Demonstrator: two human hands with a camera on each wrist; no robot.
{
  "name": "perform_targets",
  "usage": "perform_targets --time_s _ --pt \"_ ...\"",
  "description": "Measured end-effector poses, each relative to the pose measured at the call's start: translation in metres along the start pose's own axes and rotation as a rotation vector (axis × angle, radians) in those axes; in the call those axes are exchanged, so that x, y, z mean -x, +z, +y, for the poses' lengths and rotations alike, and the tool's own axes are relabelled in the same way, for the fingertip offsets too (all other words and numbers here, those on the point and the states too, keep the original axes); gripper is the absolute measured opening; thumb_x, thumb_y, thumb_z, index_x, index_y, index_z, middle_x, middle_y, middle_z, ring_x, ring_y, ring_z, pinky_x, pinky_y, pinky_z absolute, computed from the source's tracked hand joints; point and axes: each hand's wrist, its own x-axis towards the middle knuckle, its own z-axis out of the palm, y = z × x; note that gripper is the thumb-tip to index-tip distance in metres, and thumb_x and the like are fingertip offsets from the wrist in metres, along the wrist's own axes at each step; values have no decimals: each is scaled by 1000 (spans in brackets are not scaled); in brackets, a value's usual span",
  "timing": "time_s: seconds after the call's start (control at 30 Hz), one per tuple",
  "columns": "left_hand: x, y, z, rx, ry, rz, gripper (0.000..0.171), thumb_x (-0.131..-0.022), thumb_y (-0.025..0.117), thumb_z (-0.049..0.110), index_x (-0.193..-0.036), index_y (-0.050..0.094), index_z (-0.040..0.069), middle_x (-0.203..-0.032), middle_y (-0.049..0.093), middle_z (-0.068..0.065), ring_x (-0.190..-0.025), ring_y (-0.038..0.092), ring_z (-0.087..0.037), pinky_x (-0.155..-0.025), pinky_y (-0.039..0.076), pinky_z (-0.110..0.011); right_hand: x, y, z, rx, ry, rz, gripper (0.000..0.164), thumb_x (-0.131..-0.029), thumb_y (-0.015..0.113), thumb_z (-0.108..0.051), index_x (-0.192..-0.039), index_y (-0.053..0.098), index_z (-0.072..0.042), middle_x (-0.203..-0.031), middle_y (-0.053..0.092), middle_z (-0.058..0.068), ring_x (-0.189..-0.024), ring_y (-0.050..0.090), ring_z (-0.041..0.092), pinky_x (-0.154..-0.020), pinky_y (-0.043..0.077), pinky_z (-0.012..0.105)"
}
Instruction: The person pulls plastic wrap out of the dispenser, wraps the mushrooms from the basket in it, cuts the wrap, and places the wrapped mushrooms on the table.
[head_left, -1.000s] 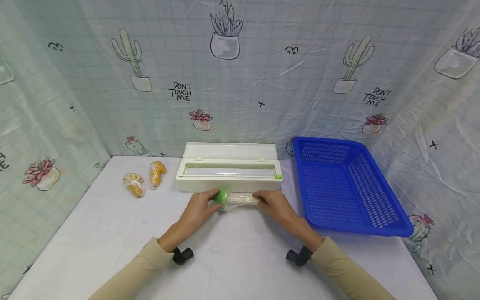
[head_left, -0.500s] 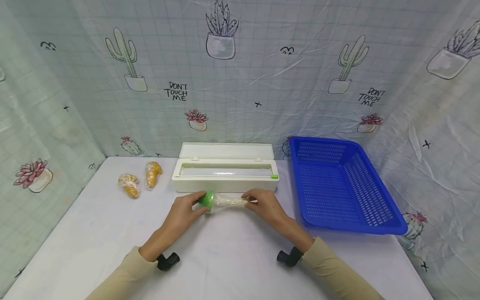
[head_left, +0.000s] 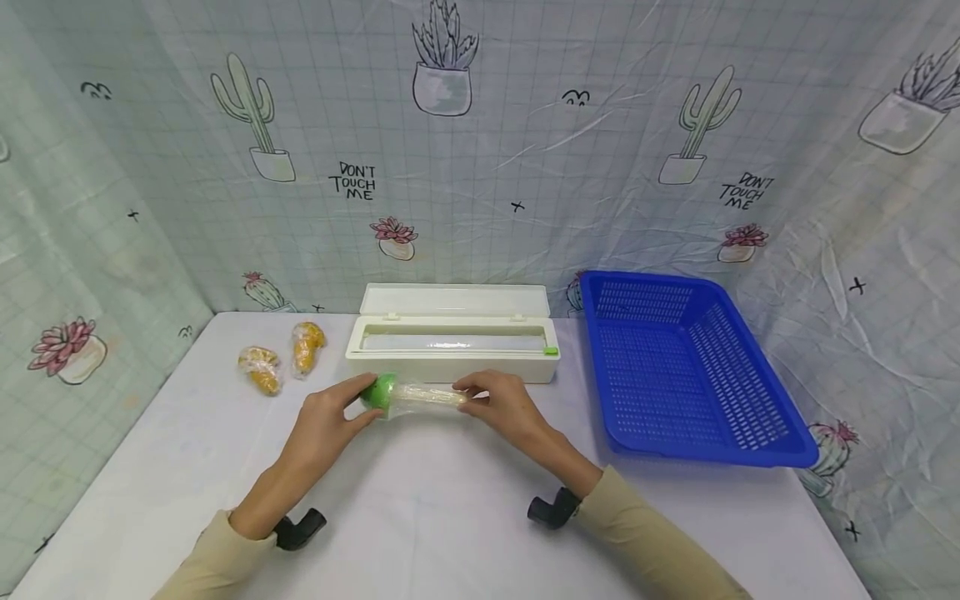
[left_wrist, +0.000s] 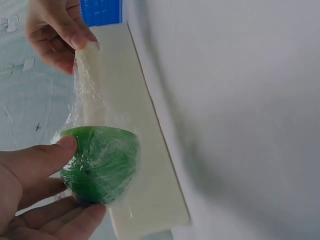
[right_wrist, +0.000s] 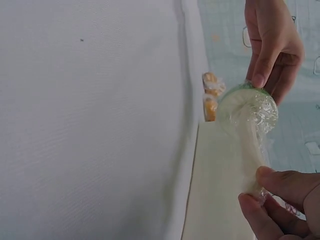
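Note:
A toy mushroom (head_left: 427, 395) with a green domed cap and a pale stem hangs between my hands, wrapped in clear cling film. My left hand (head_left: 318, 425) grips the cap (left_wrist: 100, 162), thumb on its rim and fingers beneath in the left wrist view. The stem's end is pinched between thumb and fingers of my right hand (head_left: 504, 410); the right wrist view shows film bunched around the stem (right_wrist: 250, 145) there. Just behind stands a white cling film dispenser (head_left: 450, 368), its lid (head_left: 454, 300) raised and the film roll (head_left: 450, 342) visible inside.
Two yellow objects wrapped in clear film, one nearer (head_left: 260, 369) and one farther back (head_left: 306, 348), lie at the back left. A blue plastic basket (head_left: 708, 457) stands on the right. Patterned cloth (head_left: 480, 167) hangs around the white table (head_left: 420, 533).
Both hands have moved left along the dispenser's front, carrying the mushroom with them. The stem now slopes slightly down to the right. The grips look the same.

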Motion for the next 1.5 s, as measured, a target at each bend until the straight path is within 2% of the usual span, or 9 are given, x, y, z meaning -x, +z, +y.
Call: perform_targets --time_s 0.7,0.83,1.03,1.17,1.27,1.3,1.37,1.4,1.5 --pt "10 -43 -51 -85 93 102 60 -69 89 -3 -125 69 -3 -124 69 -23 -112 66 -45 -86 52 -52 -34 53 -14 -37 -64 -73 22 -89 78 -7 -110 77 -3 -107 77 8 -101 74 20 -80 54 11" --pt "8 -49 -64 -119 125 116 61 -66 91 -3 -123 70 -3 -121 70 -23 -108 68 -44 -84 53 -52 -43 66 -17 20 -72 -96 20 -89 78 -9 -109 77 -3 -105 78 8 -100 74 17 -80 53 10" --pt "2 -54 -82 -126 91 83 61 -67 90 -5 -124 69 -3 -124 68 -23 -110 66 -46 -83 55 -52 -57 84 -21 187 -77 -98 19 -89 80 -16 -106 78 -9 -100 78 1 -94 74 8 -76 49 5" --pt "-5 -56 -97 -128 122 81 60 -66 91 -4 -122 71 0 -122 70 -21 -108 67 -44 -86 57 -30 -65 93 -22 238 -45 -124 20 -89 81 -18 -106 77 -11 -100 78 -2 -93 72 5 -76 48 5" --pt "-11 -57 -108 -126 153 66 60 -64 92 -4 -121 73 2 -120 72 -19 -105 68 -42 -87 44 -3 -70 99 -25 269 -20 -154 20 -87 82 -19 -105 76 -11 -97 77 -3 -86 69 2 -72 46 5" --pt "-13 -57 -112 -122 155 54 60 -64 91 -4 -121 73 2 -120 72 -19 -106 68 -41 -87 41 0 -72 101 -26 280 -17 -162 21 -87 83 -19 -104 76 -10 -95 77 -3 -83 67 1 -70 46 6" --pt "-16 -57 -117 -122 145 16 59 -66 90 -6 -121 72 2 -121 71 -20 -106 68 -42 -86 54 -17 -74 105 -27 300 -10 -181 22 -85 85 -20 -103 76 -10 -91 75 -3 -78 63 -1 -68 45 7" --pt "-16 -56 -118 -116 133 -7 58 -67 89 -7 -122 72 1 -122 70 -21 -107 67 -43 -87 55 -19 -74 107 -26 305 -4 -190 23 -84 85 -20 -102 75 -10 -90 74 -4 -76 60 -1 -67 45 8" --pt "-17 -50 -121 -87 79 -79 57 -70 86 -9 -124 69 -2 -125 67 -26 -109 66 -46 -85 57 -50 -72 112 -24 313 28 -216 24 -83 87 -22 -100 75 -11 -86 70 -6 -73 56 0 -66 45 10"
